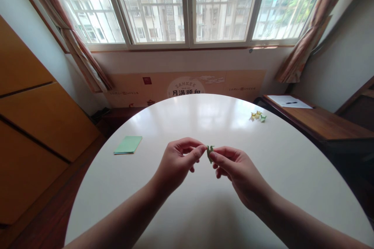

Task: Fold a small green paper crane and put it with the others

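A small folded green paper figure [209,153], like an origami crane, is held up over the white table between both hands. My right hand [233,165] pinches its body between thumb and forefinger. My left hand [182,159] has thumb and forefinger closed at the figure's upper left tip. Two thin points stick up from its top. Part of the figure is hidden behind my right thumb.
A stack of green square paper [128,144] lies on the round white table [163,124] at left. Several small yellow and green folded paper figures [257,116] sit at the far right. Beyond, a wooden desk [330,124] holds a white sheet [280,100] with a dark pen [291,102].
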`<state>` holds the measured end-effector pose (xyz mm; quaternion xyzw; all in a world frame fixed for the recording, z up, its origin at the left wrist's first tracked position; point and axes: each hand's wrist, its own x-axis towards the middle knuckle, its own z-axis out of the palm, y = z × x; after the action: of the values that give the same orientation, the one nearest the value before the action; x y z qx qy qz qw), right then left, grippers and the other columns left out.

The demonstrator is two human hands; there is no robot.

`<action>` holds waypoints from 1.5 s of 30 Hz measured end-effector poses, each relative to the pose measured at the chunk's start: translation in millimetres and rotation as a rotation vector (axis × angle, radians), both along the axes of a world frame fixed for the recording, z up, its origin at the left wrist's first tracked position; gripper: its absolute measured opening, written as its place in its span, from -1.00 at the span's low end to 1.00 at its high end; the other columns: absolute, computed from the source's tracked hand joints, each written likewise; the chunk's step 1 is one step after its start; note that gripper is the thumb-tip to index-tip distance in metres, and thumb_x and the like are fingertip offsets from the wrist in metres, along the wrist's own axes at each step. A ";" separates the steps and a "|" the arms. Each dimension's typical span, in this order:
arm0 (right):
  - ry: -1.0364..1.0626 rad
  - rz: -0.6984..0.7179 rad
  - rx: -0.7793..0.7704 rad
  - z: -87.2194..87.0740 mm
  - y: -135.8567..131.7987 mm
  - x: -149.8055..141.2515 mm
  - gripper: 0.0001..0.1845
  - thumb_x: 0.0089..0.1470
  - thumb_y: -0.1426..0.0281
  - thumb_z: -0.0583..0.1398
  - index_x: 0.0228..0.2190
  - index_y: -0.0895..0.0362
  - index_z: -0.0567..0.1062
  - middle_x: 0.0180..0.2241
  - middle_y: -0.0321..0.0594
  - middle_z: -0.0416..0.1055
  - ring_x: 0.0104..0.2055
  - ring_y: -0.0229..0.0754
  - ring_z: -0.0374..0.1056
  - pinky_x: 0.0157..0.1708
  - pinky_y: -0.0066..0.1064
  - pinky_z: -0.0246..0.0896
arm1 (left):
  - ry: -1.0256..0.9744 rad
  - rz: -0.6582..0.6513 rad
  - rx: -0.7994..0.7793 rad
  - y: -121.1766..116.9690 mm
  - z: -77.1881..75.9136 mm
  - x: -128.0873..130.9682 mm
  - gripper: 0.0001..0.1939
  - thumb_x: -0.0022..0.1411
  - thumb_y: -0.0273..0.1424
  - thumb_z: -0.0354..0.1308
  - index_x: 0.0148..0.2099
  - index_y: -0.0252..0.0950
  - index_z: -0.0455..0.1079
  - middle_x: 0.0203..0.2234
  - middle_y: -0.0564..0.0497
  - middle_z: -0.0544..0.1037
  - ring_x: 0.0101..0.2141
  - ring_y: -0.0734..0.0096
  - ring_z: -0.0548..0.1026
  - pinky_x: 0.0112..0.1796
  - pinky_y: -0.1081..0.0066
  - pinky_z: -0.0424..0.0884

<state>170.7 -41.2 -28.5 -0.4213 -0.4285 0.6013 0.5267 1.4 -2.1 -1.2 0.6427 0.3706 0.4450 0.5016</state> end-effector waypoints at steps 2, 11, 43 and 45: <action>0.008 -0.006 0.007 0.0 -0.3 0.0 -0.67 -0.05 0.13 0.41 -0.40 0.16 0.63 -0.49 -0.25 0.39 -0.44 -0.30 0.20 -0.45 -0.47 0.15 | 0.024 0.024 0.031 0.3 0.1 -0.4 -0.79 0.18 -0.30 0.29 -0.37 -0.37 0.54 -0.60 0.06 0.44 -0.57 0.53 0.36 -0.65 0.60 0.34; -0.045 0.005 0.075 2.2 0.1 -0.6 -0.69 -0.03 0.17 0.41 -0.36 0.17 0.65 -0.48 -0.23 0.43 -0.42 -0.28 0.23 -0.45 -0.46 0.16 | 0.080 -0.012 0.005 1.6 -1.3 -2.2 -0.77 0.14 -0.27 0.34 -0.27 -0.36 0.56 -0.54 0.00 0.53 -0.55 0.51 0.38 -0.64 0.59 0.35; 0.070 0.172 0.085 -0.3 1.1 -1.6 -0.69 0.07 0.18 0.36 -0.44 0.18 0.52 -0.46 -0.24 0.41 -0.43 -0.29 0.29 -0.44 -0.46 0.27 | -0.171 -0.103 -0.282 10.5 -8.1 -4.4 -0.61 0.15 -0.09 0.31 -0.22 -0.35 0.52 -0.56 0.08 0.37 -0.63 0.64 0.17 -0.62 0.56 -0.03; -0.058 0.065 0.152 0.2 2.7 0.7 -0.67 0.07 0.15 0.35 -0.41 0.18 0.55 -0.47 -0.23 0.42 -0.42 -0.26 0.30 -0.43 -0.44 0.28 | -0.133 -0.077 -0.222 9.5 -8.3 -4.0 -0.57 0.15 -0.04 0.27 -0.24 -0.36 0.51 -0.61 0.10 0.36 -0.67 0.65 0.14 -0.64 0.55 -0.05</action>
<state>171.4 -38.4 -28.4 -0.3833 -0.5015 0.5712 0.5246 -2.5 7.4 -9.4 0.5661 0.3585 0.4233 0.6098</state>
